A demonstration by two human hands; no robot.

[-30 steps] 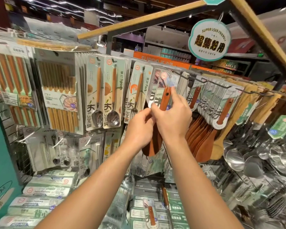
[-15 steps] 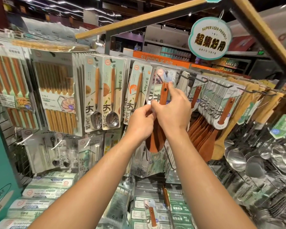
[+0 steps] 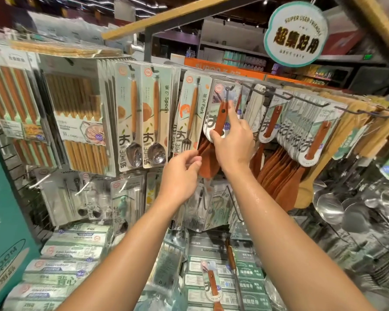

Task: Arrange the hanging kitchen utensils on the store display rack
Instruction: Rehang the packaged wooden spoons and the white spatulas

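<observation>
A: Which step is in hand?

B: A carded wooden spatula [image 3: 220,115] is being hung on its hook [image 3: 228,89], pinched by the right hand [image 3: 233,140]; left hand [image 3: 180,176] fingers are curled loosely at its blade.

A: Next?

B: Release and straightening are probably called for.

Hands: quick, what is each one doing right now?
Left hand: fingers pinching the blade of the wooden spatula.
Right hand: on the spatula's card, forefinger raised by the hook.

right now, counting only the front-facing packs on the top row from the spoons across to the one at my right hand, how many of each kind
spoon packs: 2
fork pack: 1
spatula pack at the right hand: 1
total: 4
</observation>
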